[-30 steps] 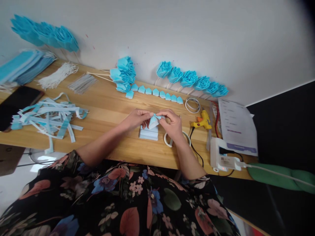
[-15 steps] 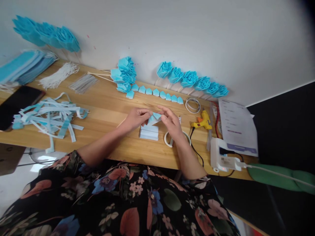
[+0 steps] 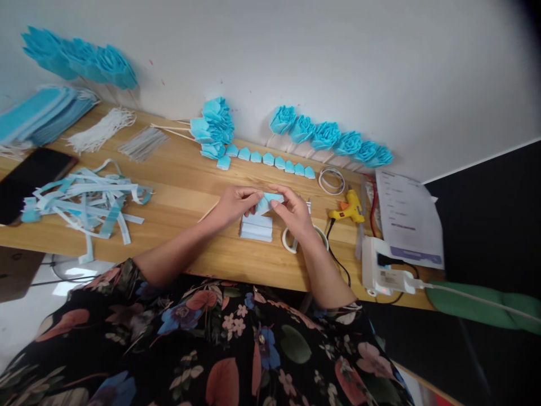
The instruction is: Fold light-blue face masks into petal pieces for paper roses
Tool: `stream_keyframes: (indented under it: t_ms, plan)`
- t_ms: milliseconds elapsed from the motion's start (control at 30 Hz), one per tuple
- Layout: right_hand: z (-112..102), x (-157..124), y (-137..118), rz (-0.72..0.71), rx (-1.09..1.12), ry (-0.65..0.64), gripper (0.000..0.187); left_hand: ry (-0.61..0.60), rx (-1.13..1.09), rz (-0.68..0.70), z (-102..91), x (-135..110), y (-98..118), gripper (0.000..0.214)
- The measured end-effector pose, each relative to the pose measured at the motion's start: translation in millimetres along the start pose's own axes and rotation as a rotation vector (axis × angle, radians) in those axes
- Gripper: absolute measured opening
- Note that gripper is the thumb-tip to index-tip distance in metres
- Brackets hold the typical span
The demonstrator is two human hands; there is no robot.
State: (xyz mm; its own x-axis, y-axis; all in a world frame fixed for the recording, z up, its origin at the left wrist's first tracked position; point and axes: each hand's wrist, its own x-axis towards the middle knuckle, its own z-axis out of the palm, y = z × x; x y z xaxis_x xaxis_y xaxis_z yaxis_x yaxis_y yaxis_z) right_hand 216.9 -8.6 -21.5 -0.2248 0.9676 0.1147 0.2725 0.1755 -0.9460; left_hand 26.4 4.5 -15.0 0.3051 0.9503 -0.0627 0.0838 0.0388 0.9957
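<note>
Fabric piece (image 3: 264,204), blue and pale, sits between both hands near the middle of the wooden table (image 3: 177,194); a second ago it was a gathered cone, and now it is spread flatter. The left hand (image 3: 235,204) pinches its left end; the right hand (image 3: 296,214) has shifted its grip, thumb on the right side, so the folding looks unfinished. Pale folded stack (image 3: 256,231) lies just nearer, partly hidden. The right wrist overhangs a white ring (image 3: 285,241); farther away runs a row of folded petals (image 3: 267,159).
</note>
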Motion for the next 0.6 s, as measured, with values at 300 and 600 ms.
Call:
stream_keyframes:
  t_ms: [300, 600]
  plan:
    - [1.5, 1.6, 4.5, 0.010, 0.020, 0.065, 0.038, -0.038, -0.003, 0.019, -0.9, -1.4, 0.6, 0.035]
    - [0.3, 0.7, 1.9, 0.012, 0.015, 0.094, 0.038, -0.040, 0.017, -0.020, -1.2, -1.6, 1.2, 0.027]
